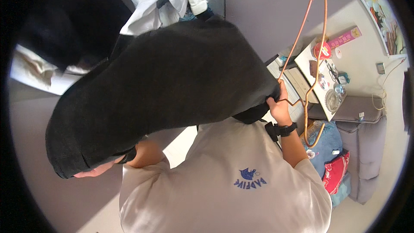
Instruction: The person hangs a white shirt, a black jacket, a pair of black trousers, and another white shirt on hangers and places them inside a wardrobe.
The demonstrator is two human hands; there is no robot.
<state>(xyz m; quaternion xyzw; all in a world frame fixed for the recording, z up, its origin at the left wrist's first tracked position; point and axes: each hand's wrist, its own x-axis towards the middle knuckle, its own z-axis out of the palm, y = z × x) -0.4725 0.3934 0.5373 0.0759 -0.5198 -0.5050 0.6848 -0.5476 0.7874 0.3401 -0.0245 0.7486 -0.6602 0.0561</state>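
A black garment (168,81) of thick cloth, with a zip at its left edge, spreads across the middle. My right hand (279,103) grips its right end together with an orange-brown wire clothes hanger (324,22), which rises above the hand and has its hook at the lower right. On the other side, my left hand (100,169) lies against the lower left part of the garment; the cloth hides most of it, so its grip cannot be made out. A black band is on each wrist. The front of a light T-shirt (226,181) shows below.
White clothes (152,3) hang at the top, beside a large dark blurred shape (74,16). To the right stand a white table (326,105) with a glass dish, a clock and other small things, and a grey sofa (368,152) with a red cushion (336,173).
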